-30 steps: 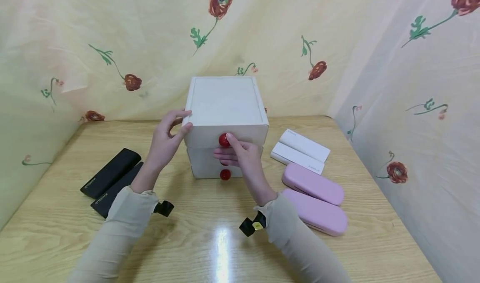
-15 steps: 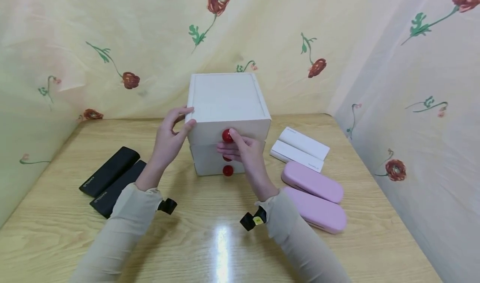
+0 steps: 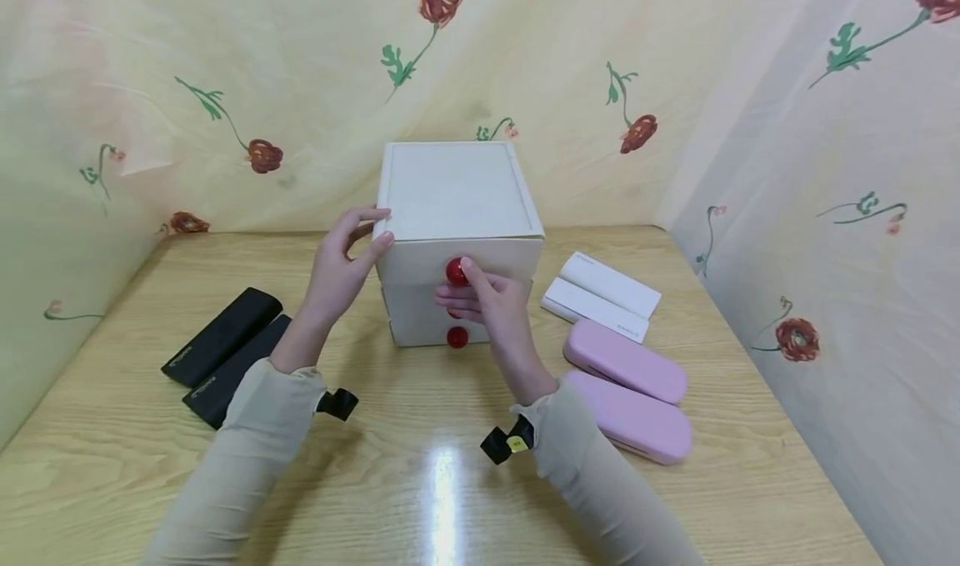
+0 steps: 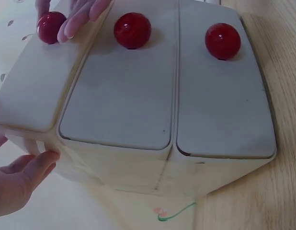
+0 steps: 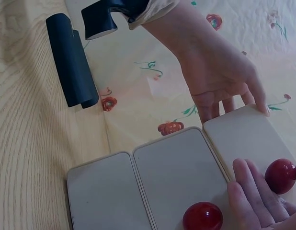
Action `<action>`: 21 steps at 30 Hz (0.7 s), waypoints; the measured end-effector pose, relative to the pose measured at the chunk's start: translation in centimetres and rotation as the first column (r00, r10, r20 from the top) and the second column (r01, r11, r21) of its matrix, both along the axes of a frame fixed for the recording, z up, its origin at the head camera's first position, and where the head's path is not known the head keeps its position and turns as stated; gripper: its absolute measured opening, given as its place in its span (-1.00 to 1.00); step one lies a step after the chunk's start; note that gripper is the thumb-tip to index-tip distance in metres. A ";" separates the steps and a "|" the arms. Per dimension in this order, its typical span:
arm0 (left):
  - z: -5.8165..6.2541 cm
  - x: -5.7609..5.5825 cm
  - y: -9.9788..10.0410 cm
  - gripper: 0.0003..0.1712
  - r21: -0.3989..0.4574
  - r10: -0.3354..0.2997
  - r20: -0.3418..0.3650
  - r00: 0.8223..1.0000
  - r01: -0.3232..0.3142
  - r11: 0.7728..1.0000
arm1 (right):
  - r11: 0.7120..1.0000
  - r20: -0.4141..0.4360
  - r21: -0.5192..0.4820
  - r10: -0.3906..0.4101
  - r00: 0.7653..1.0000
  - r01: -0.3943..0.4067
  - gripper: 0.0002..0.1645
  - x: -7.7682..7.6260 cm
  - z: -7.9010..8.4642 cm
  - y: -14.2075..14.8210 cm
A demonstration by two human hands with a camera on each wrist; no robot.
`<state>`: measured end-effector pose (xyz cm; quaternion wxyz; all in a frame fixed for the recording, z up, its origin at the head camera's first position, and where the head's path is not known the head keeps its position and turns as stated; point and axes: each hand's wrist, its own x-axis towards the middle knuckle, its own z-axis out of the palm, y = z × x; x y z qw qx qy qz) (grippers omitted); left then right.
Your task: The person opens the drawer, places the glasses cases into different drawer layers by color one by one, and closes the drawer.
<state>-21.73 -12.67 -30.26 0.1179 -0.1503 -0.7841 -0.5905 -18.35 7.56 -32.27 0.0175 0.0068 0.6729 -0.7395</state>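
Note:
A white three-drawer box [image 3: 459, 187] with round red knobs stands at the middle of the table. My right hand [image 3: 501, 308] pinches the top red knob [image 3: 455, 271] with the thumb on it; the other fingers extend across the drawer front below. A thin gap shows under the lid's front edge, above the top drawer [image 4: 38, 86]. My left hand [image 3: 337, 270] rests against the upper left side of the box, thumb near the front corner. In the right wrist view the fingers of the left hand [image 5: 220, 76] touch that side. The middle knob [image 4: 132, 30] is partly covered in the head view.
Two black oblong cases [image 3: 221, 337] lie on the left of the wooden table [image 3: 390, 499]. On the right are two white oblong cases [image 3: 609, 287] and two pink rounded cases [image 3: 633, 416]. Flower-printed cloth [image 3: 322, 74] hangs behind and at both sides.
The box has shifted slightly to the right, both hands with it. A thin gap has appeared between lid edge and top drawer front. The head view has tilted slightly.

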 end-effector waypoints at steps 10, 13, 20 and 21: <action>0.5 0.2 -0.9 -0.56 0.054 -0.089 0.070 0.994 0.085 0.995 | 1.000 -0.013 -0.001 0.019 1.000 -0.019 -0.50 0.7 -0.3 0.2; 0.6 0.1 -1.0 -0.55 0.064 -0.108 0.080 0.991 0.103 0.993 | 1.000 -0.014 0.006 0.023 1.000 -0.023 -0.50 1.0 -0.3 0.3; 0.0 0.1 -1.2 -0.53 0.060 -0.129 0.066 0.989 0.125 0.990 | 0.999 0.017 0.019 0.047 0.999 -0.048 -0.51 1.8 -0.2 0.8; 0.0 0.1 -1.3 -0.53 0.058 -0.129 0.065 0.990 0.126 0.990 | 0.999 0.019 0.018 0.051 0.999 -0.051 -0.51 1.9 -0.2 0.8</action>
